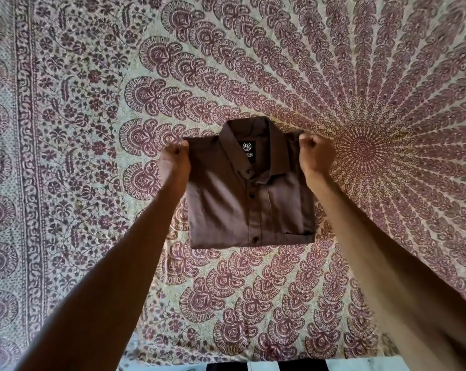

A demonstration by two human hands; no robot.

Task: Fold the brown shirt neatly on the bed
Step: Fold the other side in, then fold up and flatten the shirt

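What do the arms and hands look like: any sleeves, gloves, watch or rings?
Both arms are bare as far as the picture shows: no sleeve on the left arm or the right arm. The left hand and right hand wear no gloves; neither wrist has a watch or band. Rings cannot be told from this angle.

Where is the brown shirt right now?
Head view: brown shirt lies folded mid-frame on the bedspread, left hand and right hand gripping its far corners.

Home bedroom: patterned bedspread (253,62)
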